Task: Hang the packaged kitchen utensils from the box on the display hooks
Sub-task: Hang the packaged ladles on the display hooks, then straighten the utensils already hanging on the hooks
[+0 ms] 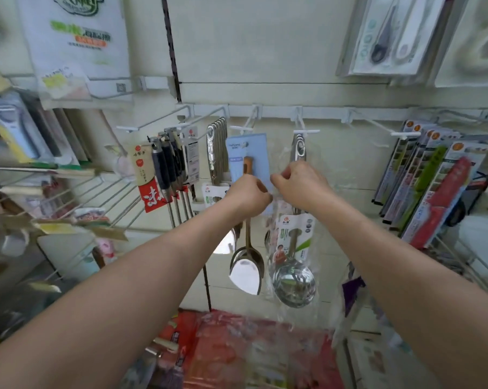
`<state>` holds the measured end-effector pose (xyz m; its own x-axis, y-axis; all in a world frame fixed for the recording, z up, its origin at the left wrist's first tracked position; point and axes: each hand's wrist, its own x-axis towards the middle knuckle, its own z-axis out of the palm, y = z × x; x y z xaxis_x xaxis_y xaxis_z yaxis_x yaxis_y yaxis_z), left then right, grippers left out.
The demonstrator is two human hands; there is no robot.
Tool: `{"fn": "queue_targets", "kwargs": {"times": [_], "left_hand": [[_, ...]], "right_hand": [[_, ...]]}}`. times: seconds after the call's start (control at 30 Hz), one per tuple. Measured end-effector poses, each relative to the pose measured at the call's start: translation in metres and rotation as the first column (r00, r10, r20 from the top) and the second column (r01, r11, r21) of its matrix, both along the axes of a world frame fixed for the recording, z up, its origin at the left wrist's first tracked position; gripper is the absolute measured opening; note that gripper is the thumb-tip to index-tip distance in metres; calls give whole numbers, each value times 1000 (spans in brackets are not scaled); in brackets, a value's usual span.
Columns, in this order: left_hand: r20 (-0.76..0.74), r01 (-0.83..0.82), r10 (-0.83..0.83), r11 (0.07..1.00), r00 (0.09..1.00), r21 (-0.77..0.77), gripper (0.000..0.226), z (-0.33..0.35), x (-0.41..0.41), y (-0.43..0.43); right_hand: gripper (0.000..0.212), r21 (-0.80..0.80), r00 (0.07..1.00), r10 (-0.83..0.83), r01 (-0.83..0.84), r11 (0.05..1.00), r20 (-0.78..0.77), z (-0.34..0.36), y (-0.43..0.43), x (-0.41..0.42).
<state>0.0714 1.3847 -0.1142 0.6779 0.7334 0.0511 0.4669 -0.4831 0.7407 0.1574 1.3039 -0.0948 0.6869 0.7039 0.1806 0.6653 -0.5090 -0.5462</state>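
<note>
Pinching a clear bag point(273, 276), left hand point(248, 195) and right hand point(299, 184) hold its ladle point(293, 286).

Retail shop, housewares section. 1 white wall rail point(324, 114) carries a row of display hooks point(377, 127), several loaded with repeats of 1 item: black-handled utensils point(164, 169), steel handles point(216, 147), a carded spatula point(247, 148), a bagged ladle point(293, 279) with printed label. Right: carded packs point(433, 189) in green and red, stacked front to back. Left: wire shelf point(111, 197) of packaged goods. More packaged stock point(388, 37) hangs higher up.
</note>
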Motion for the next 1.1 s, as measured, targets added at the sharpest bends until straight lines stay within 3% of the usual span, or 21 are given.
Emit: {"fn": "queue_targets", "kwargs": {"times": [0.1,0.23,0.5,0.73,0.9,1.1], "left_hand": [[35,-61,61,998,998,14,12,2,-20,14],[41,-139,135,986,990,92,14,7,-58,33],[-101,-258,314,894,944,365,14,9,-164,81],[-289,-274,523,752,802,599,18,-5,-283,125],[-369,-292,595,732,714,616,15,-17,-373,149],[-414,-360,689,689,595,629,17,-35,-468,175]], "right_hand": [[36,-40,994,61,-57,998,85,-1,14,-22],[27,-35,978,123,-119,992,169,5,35,-59],[16,-186,894,317,-269,945,317,7,88,-156],[26,-355,765,532,-414,838,363,-9,140,-259],[23,-376,725,608,-491,786,323,-23,183,-341],[19,-416,613,708,-575,705,351,-38,221,-436]]}}
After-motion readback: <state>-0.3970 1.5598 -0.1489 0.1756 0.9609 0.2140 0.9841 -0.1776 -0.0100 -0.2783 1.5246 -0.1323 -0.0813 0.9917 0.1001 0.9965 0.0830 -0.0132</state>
